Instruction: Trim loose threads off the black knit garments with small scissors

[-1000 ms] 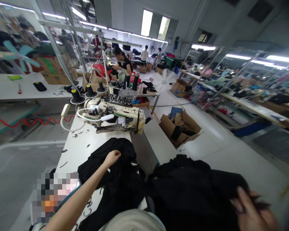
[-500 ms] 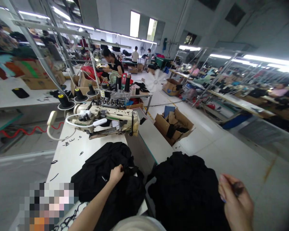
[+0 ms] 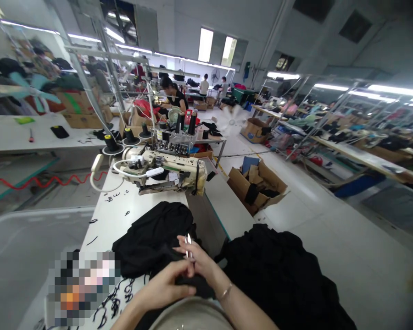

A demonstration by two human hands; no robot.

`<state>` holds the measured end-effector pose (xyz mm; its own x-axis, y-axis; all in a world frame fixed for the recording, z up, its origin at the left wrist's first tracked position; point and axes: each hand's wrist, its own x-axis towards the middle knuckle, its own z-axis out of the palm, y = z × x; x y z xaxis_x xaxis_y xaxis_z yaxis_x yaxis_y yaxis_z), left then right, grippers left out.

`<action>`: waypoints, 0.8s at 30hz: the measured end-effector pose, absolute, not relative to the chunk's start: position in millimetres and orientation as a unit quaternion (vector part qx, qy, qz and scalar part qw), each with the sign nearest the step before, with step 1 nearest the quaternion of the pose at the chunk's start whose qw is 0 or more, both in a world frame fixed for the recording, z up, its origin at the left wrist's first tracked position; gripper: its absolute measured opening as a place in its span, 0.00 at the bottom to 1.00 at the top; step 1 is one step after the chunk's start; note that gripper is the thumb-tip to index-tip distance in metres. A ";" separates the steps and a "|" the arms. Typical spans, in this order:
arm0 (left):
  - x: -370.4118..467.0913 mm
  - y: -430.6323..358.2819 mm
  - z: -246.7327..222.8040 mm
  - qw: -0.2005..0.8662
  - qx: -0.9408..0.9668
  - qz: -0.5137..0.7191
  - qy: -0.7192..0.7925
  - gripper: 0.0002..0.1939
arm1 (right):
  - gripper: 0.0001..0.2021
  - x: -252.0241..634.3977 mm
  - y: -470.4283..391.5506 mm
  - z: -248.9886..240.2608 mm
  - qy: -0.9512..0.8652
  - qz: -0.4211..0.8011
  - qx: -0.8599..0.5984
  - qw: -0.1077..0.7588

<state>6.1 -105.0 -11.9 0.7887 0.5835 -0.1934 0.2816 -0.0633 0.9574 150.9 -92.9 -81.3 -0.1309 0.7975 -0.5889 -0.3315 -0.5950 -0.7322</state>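
Note:
Small metal snips (image 3: 189, 245) point upward from my right hand (image 3: 199, 263), whose fingers are closed around them. Right beside it, at the front of the body, my left hand (image 3: 174, 282) is closed over black cloth, its thumb and fingers close together. A heap of black fabric (image 3: 154, 233) lies on the white sewing table (image 3: 106, 217) just beyond both hands. To the right is a larger pile of black fabric (image 3: 282, 270). Behind the near heap stands a cream sewing machine (image 3: 168, 169).
Cut black thread bits (image 3: 113, 305) lie at the table's left. A grey bin (image 3: 27, 243) stands on the left. Beyond the table's right side is an open cardboard box (image 3: 258, 183) on the floor. A seated person (image 3: 177, 98) works farther back.
My right hand has come in from the far right to meet my left hand, and the snips now show. My left hand has drawn back toward the body. The view has shifted slightly.

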 end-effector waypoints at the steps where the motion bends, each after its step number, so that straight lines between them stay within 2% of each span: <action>1: 1.8 -110.2 -11.4 0.608 0.738 0.072 0.283 0.09 | 0.25 146.8 -87.7 -80.1 -0.222 0.729 -0.520 0.386; 3: -8.1 -112.1 -15.3 0.608 0.750 -0.005 0.259 0.11 | 0.27 145.1 -77.5 -77.5 -0.230 0.736 -0.513 0.377; 5: -16.1 -100.2 -25.1 0.610 0.737 -0.021 0.291 0.12 | 0.24 151.4 -69.1 -76.9 -0.237 0.725 -0.521 0.383; 10: 10.3 -41.0 -74.5 0.532 0.693 0.061 0.484 0.20 | 0.15 191.8 -69.2 -85.3 -0.235 0.652 -0.572 0.438; 13: 49.3 -28.2 -109.2 0.475 0.663 0.081 0.573 0.14 | 0.17 220.0 -87.3 -89.7 -0.232 0.611 -0.598 0.464; 17: 69.0 -41.5 -138.8 0.446 0.606 0.106 0.651 0.15 | 0.21 246.2 -122.6 -95.1 -0.236 0.566 -0.635 0.470; 21: 48.1 -43.2 -137.3 0.463 0.563 0.197 0.655 0.10 | 0.22 252.9 -149.5 -104.8 -0.257 0.531 -0.662 0.463; 24: 31.0 -35.2 -112.6 0.478 0.524 0.298 0.639 0.18 | 0.20 241.2 -151.8 -108.2 -0.312 0.516 -0.654 0.456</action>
